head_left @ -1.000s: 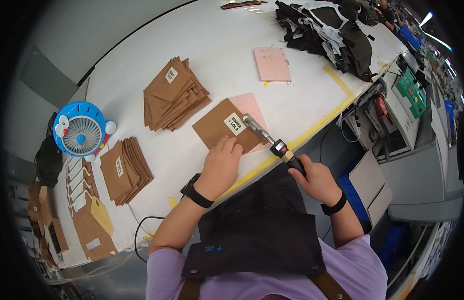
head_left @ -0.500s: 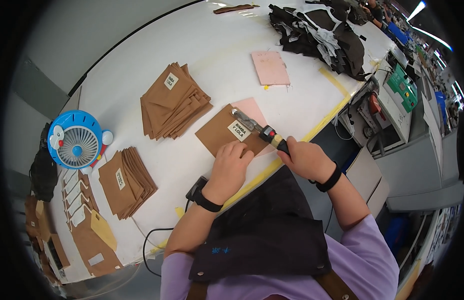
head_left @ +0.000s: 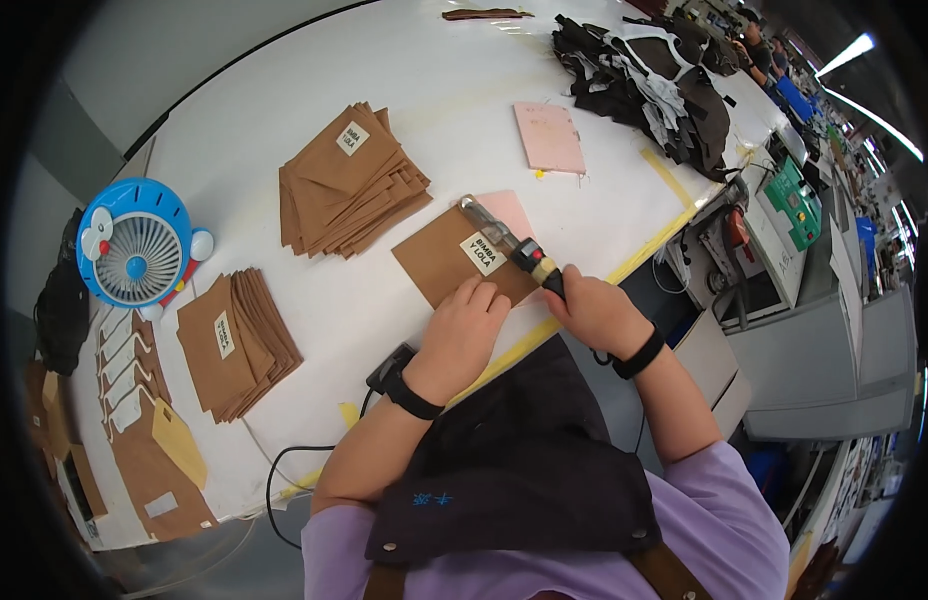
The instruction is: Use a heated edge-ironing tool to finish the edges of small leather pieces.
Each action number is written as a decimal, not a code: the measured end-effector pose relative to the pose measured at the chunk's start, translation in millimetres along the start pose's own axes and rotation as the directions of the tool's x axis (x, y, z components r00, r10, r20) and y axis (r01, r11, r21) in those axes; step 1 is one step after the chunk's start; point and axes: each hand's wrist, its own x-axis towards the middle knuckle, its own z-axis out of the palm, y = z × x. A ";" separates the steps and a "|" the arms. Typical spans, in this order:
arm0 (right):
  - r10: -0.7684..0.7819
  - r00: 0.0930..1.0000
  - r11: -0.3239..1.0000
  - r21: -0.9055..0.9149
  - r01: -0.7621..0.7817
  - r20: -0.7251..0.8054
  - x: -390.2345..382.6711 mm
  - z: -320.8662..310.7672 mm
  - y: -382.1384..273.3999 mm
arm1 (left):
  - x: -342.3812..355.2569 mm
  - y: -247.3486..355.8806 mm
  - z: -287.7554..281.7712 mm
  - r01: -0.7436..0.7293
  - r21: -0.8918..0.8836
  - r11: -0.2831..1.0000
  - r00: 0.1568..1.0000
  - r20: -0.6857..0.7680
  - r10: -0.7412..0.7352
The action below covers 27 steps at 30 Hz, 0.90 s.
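Note:
My left hand point(head_left: 469, 335) rests on a brown square piece point(head_left: 434, 260) with a white label point(head_left: 483, 253), fingers bent slightly, their tips pressing near its lower edge. A pink sheet point(head_left: 509, 208) shows beneath the piece's upper right. My right hand point(head_left: 599, 315) grips the black handle of a handheld tool point(head_left: 532, 256), whose shiny metal head lies over the piece's upper edge, just above the label. Stacks of similar brown pieces point(head_left: 349, 190) point(head_left: 239, 345) lie to the left and behind.
A blue fan point(head_left: 136, 250) and brown pieces with white loops point(head_left: 154, 460) sit left. A pink pad point(head_left: 549, 135) and dark fabric pile point(head_left: 644, 85) lie farther back. A black device point(head_left: 389, 365) with cables is beside my left wrist. Equipment point(head_left: 794, 200) and co-workers point(head_left: 754, 55) are right.
The tool's head has moved from the label's right side up and left to the piece's top, my right hand following. My left hand has shifted right along the lower edge.

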 end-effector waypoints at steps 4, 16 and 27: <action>-0.009 1.000 1.000 0.000 0.009 0.020 1.7 -4.4 5.4 | 1.1 2.1 1.8 -0.011 0.038 0.999 0.999 0.039 0.010; 0.028 0.998 0.998 0.049 -0.031 0.059 14.9 2.0 8.1 | -0.8 2.1 1.2 0.012 -0.013 1.000 0.999 0.034 -0.012; -0.045 0.999 0.999 -0.022 0.045 -0.005 22.7 8.4 2.6 | 0.4 -3.2 0.2 0.028 -0.065 0.997 0.999 0.033 -0.026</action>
